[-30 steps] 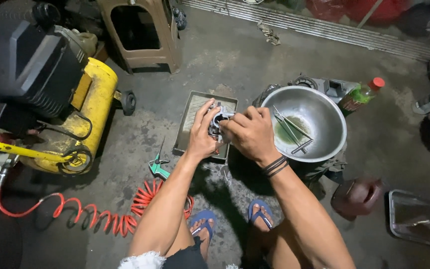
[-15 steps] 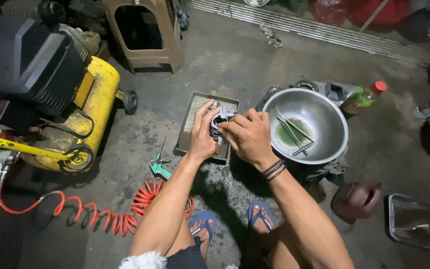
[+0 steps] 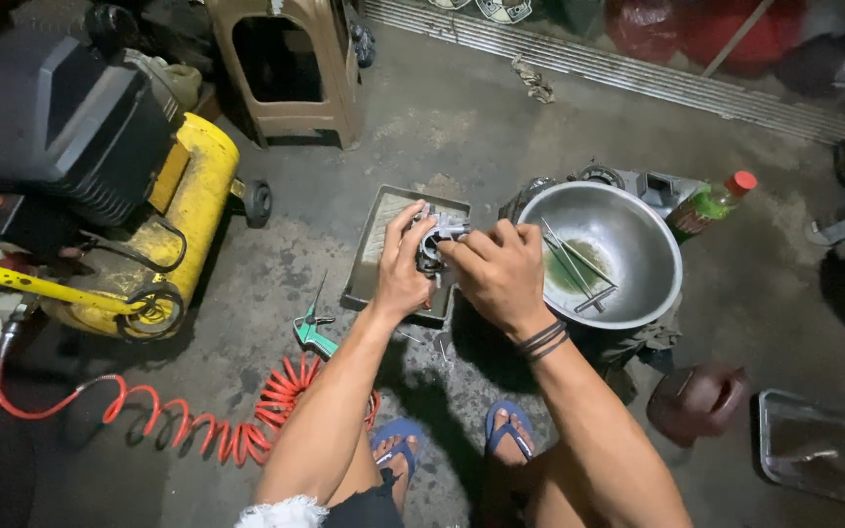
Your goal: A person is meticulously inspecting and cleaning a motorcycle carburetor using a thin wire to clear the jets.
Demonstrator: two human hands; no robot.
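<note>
A small metal engine part (image 3: 435, 238), seemingly a carburettor, is held above a shallow rectangular tray (image 3: 374, 249) on the concrete floor. Just right of the tray a large steel bowl (image 3: 638, 269) is set, with a little greenish liquid and several thin rod-like tools lying in it. Behind the bowl a green bottle with a red cap (image 3: 711, 203) is tilted. Left of the tray, a yellow air compressor (image 3: 173, 215) with a black motor housing is parked, and a red coiled hose (image 3: 198, 425) is trailed across the floor from it towards the person's blue sandals. A green-handled air gun (image 3: 313, 332) is laid just beside the tray's near left corner. Beyond the tray a brown plastic stool (image 3: 290, 68) is stood. Well to the right of the tray, a dark red jug (image 3: 698, 399) and a second metal tray (image 3: 814, 458) are seen.

The part's long axis cannot be made out, since most of it is covered by fingers; a pale metal stub is pointed to the right.

The left hand (image 3: 401, 274) is curled around the part from the left, fingers half closed upon it. The right hand (image 3: 499, 274) is closed over its right side, fingertips pinched on it.
</note>
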